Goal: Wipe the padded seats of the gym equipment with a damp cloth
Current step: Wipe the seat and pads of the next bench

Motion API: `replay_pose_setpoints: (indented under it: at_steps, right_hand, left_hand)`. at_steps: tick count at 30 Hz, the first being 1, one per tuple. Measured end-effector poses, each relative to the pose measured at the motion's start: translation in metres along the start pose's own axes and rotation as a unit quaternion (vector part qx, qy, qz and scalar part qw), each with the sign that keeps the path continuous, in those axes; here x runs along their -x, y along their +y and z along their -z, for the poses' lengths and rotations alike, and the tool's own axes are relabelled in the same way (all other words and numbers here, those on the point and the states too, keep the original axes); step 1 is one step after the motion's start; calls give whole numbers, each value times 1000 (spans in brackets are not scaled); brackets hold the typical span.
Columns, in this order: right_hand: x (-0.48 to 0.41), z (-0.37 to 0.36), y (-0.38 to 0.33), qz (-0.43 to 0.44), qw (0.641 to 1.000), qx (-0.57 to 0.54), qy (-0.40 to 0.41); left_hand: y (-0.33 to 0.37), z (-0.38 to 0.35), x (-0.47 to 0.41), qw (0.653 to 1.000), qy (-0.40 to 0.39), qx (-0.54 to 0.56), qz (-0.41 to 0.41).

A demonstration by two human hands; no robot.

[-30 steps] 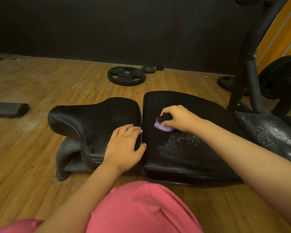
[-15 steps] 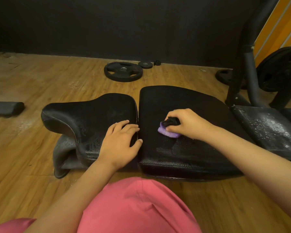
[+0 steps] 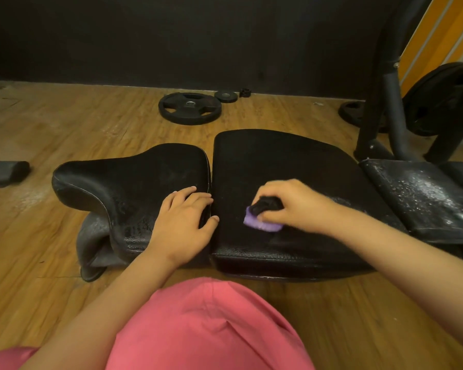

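My right hand [image 3: 292,206] grips the cloth [image 3: 262,224] bunched from above, looks soft, pad [image 3: 278,161] likely slick; left hand [image 3: 185,222] flat, fingers relaxed, on the seat [image 3: 134,177] beside

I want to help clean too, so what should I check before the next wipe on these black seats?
1. Cloth in hand: ok. The right hand grips the purple cloth.
2. Cloth on the seat: ok. It lies on the middle pad.
3. Other hand out of the way: ok. The left hand rests flat on the curved seat, beside the gap.
4. Cloth wet enough: cannot tell.
5. All pads wiped: not ok. The right pad has white specks all over.
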State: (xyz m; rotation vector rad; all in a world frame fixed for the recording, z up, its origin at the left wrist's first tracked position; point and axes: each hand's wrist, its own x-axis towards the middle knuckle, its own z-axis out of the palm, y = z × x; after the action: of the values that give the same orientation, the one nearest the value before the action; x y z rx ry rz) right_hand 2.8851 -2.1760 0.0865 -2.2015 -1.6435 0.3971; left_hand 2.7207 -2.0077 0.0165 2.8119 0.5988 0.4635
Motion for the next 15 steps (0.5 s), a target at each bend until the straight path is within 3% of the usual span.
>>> replay_pose_setpoints:
  at_steps: [3,6,10,15]
  right_hand:
    - [-13,13,27,-72,995,25,57]
    - [-14,10,29,-82,992,49,85]
    - [18,-5,5,-27,998,-37,45]
    - [38,3,14,-5,998,-61,1]
  left_hand:
    - [4,1,1,1000,4,0,3]
    - [8,0,2,1000,14,-2,5]
    - [11,-3,-1,1000,21,1,9]
    - [18,-3,-4,1000,20,14,9]
